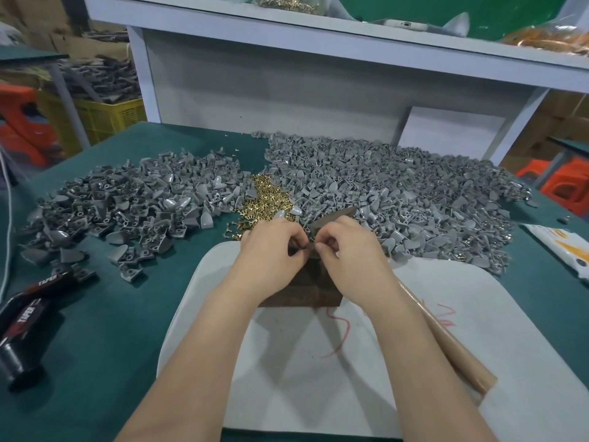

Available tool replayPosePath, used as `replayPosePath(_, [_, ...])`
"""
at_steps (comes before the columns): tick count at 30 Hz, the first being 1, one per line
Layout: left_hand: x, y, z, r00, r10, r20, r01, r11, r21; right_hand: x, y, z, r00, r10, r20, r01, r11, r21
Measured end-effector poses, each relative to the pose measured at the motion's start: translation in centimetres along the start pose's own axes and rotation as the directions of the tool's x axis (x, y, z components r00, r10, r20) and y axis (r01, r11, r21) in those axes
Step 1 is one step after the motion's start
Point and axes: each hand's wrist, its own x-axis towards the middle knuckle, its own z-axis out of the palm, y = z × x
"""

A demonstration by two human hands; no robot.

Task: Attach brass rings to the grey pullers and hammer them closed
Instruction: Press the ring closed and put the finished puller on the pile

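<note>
Both hands, left hand [274, 247] and right hand [345, 247], pinch one small grey puller [308, 247] between their fingers above the dark block [306, 288] at the desk's middle.

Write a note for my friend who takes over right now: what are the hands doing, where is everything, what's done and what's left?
Left hand and right hand: together pinching a small grey part above the dark block; can't tell if a ring is on it.
Brass rings: small heap between the two puller piles.
Pullers: left pile, bigger right pile.
Hammer handle: under the right forearm.
Done: can't tell which pile is finished.
Left: ring, hammer closed, repeat.
</note>
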Motion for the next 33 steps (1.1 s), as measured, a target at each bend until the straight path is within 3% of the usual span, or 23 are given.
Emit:
replayPosePath(9, [0.1,0.0,0.0,0.999,0.044,-0.004,-0.044,0.999,0.030,0.6,-1.2,0.1,1.000,0.003,0.017,0.002,0.964,-0.267])
replayPosePath(19, [0.1,0.0,0.1,0.998,0.061,-0.006,-0.060,0.997,0.043,1.0,-2.0,-0.1,0.999,0.017,0.037,-0.002,0.933,-0.359])
replayPosePath(27, [-0.1,0.0,0.1,0.998,0.046,-0.034,-0.045,0.999,0.026,0.2,-0.2,0.7,0.984,0.180,-0.002,-0.179,0.978,0.103])
replayPosePath(33, [-0.1,0.2,0.1,0.999,0.042,-0.025,-0.041,0.999,0.032,0.1,0.3,1.0,0.976,0.216,0.006,-0.212,0.955,0.208])
